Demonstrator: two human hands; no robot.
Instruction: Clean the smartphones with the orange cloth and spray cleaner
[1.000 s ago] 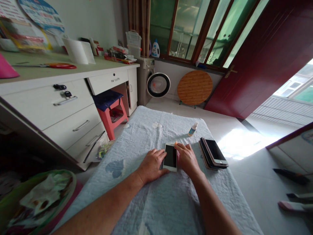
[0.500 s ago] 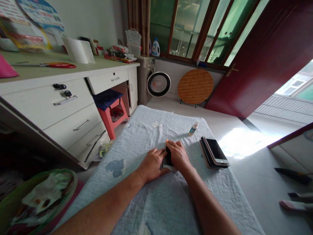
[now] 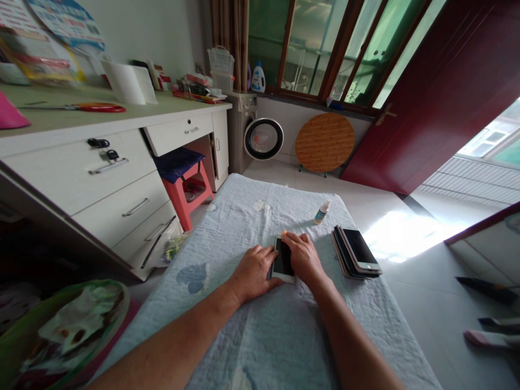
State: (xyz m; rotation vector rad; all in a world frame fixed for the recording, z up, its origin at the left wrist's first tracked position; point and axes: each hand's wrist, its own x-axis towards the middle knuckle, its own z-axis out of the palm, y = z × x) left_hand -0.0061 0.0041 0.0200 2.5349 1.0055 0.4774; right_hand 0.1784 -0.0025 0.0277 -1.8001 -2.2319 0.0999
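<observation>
White phone: The white phone [image 3: 279, 273] lies flat on the blue cloth [image 3: 227, 227], dark screen up. It is between the two hands.
How far along: This one phone is under the hands, with the orange thing at its far end. More phones sit in a pile. I cannot tell which ones are finished or which are left.
Left hand: The left hand [image 3: 252, 274] is at the left side of the white phone. The fingers reach its side, and the thumb is by its near corner. They hold it in place.
Right hand: The right hand [image 3: 305, 259] bends over the right part of the white phone. Its fingertips pinch a small orange thing [image 3: 284, 233].
Arms: Both arms come in low from the near side and meet at the white phone.
Phone pile: The pile of phones [image 3: 361, 250] is to the right of the white phone.
Bottle: The small bottle [image 3: 321, 213] stands past the white phone, off to the right.
</observation>
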